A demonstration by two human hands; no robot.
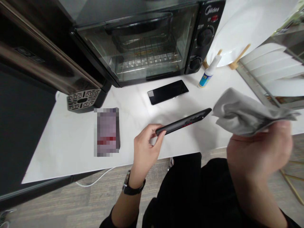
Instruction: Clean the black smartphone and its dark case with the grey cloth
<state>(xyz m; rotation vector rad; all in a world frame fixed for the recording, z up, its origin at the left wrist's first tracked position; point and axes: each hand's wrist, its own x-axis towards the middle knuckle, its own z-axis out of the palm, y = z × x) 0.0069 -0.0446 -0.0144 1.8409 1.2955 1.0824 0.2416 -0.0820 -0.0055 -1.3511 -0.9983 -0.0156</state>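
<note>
Between thumb and fingers, my left hand grips one end of a black smartphone, which is tilted above the counter with its edge towards me. My right hand, raised at the right and slightly blurred, pinches a crumpled grey cloth. The cloth hangs just right of the phone's far end, apart from it. Behind the held phone, a second smartphone lies flat with its dark screen up. A small white spray bottle with a blue label stands upright beyond the cloth.
A black toaster oven stands at the back of the white counter. A dark machine with a slotted drip tray is at the left, near a pixelated rectangular object. White plates stand in a rack at the right.
</note>
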